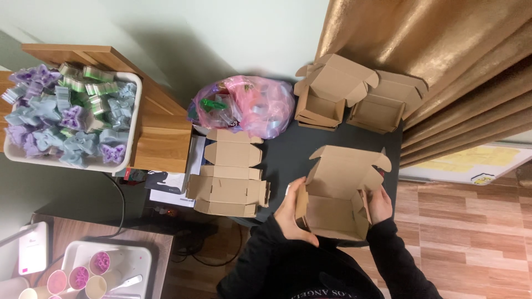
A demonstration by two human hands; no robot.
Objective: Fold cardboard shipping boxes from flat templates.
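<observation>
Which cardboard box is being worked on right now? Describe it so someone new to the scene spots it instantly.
Start at the dark table beside the gold curtain. At its near edge, the left hand and right hand grip an open brown cardboard box by its sides. Unlike the two open boxes by the curtain and the flat stack on the left, it alone is held.

home craft room, curtain [443,61], cardboard boxes [354,94]

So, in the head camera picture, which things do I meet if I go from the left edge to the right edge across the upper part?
White tray of purple, blue and green butterfly shapes → pink plastic bag → open cardboard boxes → golden curtain.
</observation>
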